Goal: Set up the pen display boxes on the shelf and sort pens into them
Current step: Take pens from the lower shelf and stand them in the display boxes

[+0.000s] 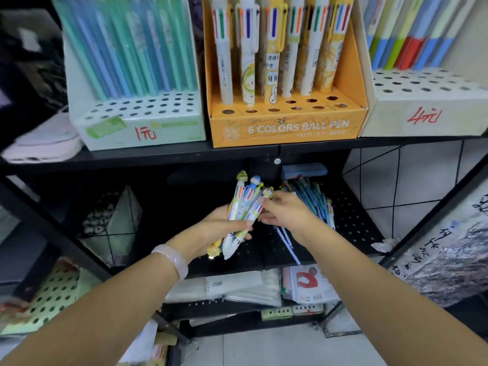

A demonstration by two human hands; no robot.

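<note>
Head view, looking down at a black metal shelf unit (184,154); three pen display boxes stand side by side on its upper shelf. At far left, a pale green display box (137,122) with a red handwritten price holds slim blue and teal pens (132,46) in its rear holes; its front holes show open. In the middle, an orange display box (287,128) printed "6 COLORS BALL PEN" holds fat multicolour pens (280,48) standing upright in the back rows; the front rows of holes show open. At far right, a white display box (425,112) with a red price mark holds pens with blue, green and red barrels (406,48) at its back.

Below, over the perforated lower shelf (353,223), both hands meet near the centre. The left hand (219,228), with a pale bangle (171,257) on its wrist, has its grip clamped round a bunch of multicolour pens with cartoon toppers (243,207), tops pointing far and up; the right hand (285,210) pinches the topper end of one pen in that bunch between thumb and fingertips. Just right of the hands, a loose pile of slim blue pens (311,199) lies on the lower shelf; a small blue box (303,170) sits behind it. Near left, a green perforated insert (50,294) lies tilted; packets of stationery (250,289) rest on the bottom shelf.
</note>
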